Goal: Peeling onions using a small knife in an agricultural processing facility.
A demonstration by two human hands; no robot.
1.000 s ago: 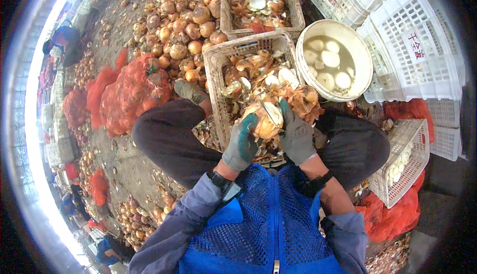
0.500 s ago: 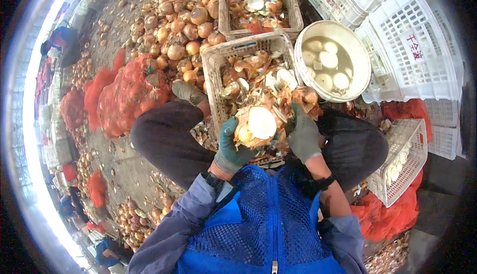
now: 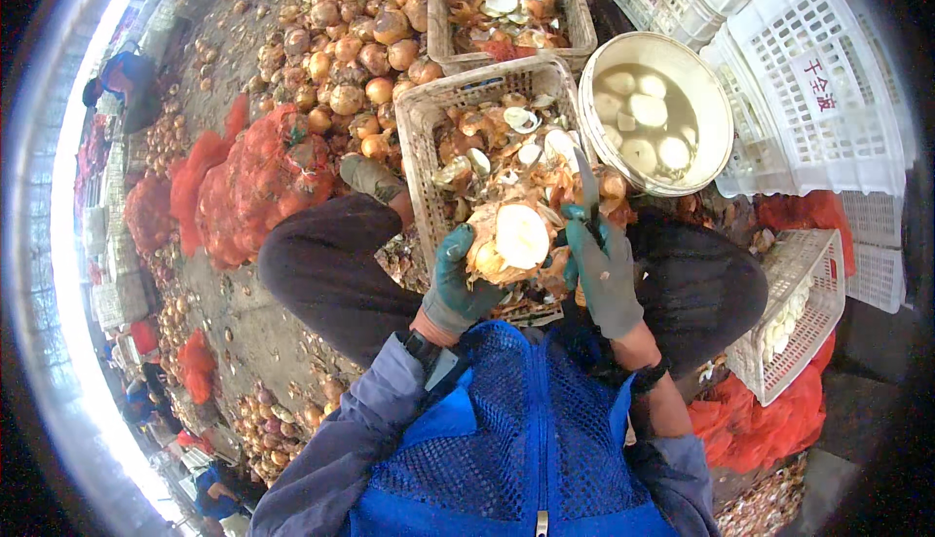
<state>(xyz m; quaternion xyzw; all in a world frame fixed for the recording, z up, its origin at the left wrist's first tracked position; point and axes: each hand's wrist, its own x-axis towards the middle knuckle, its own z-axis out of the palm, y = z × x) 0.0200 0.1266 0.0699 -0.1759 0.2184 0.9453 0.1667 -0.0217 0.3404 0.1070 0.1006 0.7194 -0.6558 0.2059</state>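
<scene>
An onion [image 3: 521, 236] with a white cut face and loose brown skin sits in my left hand [image 3: 456, 279], whose gloved fingers wrap round its left side. Just right of it, my gloved right hand [image 3: 608, 279] grips a knife [image 3: 588, 185], the blade pointing away from me; its handle is mostly hidden by the fingers. Both hands are over the near end of a dirty pale plastic crate [image 3: 416, 172], which holds onion skins and cut-off slices. A round white bucket [image 3: 585, 113] at its right holds peeled onions in cloudy water.
A second crate of peelings [image 3: 440, 26] stands beyond. Unpeeled onions [image 3: 346, 60] and red mesh sacks [image 3: 263, 186] lie to the left. White stacked crates [image 3: 808, 79] rise at the right, near a smaller tilted crate [image 3: 779, 371] with pale pieces. My knees flank the near crate.
The knife blade has come into clear view, upright beyond my right hand, which has turned. A cut slice now lies on the peelings in the crate. My left hand keeps the onion.
</scene>
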